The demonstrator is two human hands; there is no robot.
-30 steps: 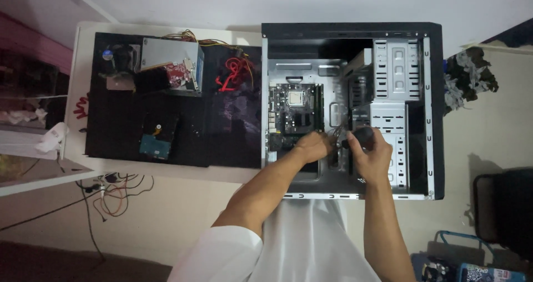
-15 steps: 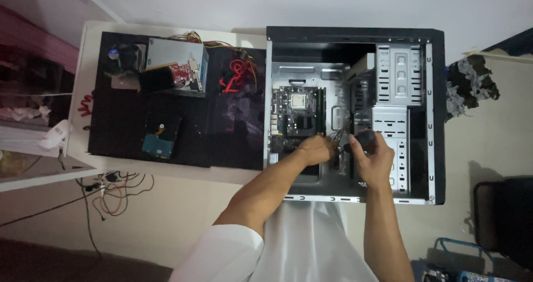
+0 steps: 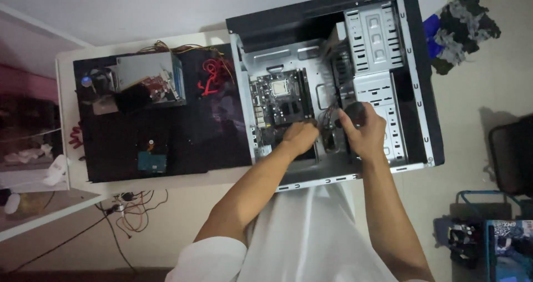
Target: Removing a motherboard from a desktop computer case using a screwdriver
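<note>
Inside open computer case (image 3: 422, 93), left hand (image 3: 300, 137) curls loosely; right hand (image 3: 366, 132) grips dark tool (image 3: 354, 113).

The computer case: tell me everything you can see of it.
The computer case is a black tower lying on its side with the side panel off, open upward. Inside looks like bare grey metal. A green circuit board sits at its left, perforated drive bays at its right. Both hands reach in: the left hand by the board, the right hand closed on a dark object.

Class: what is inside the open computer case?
Inside the computer case: a motherboard, a drive cage and cables. The left hand and right hand cover what lies beneath them.
</note>
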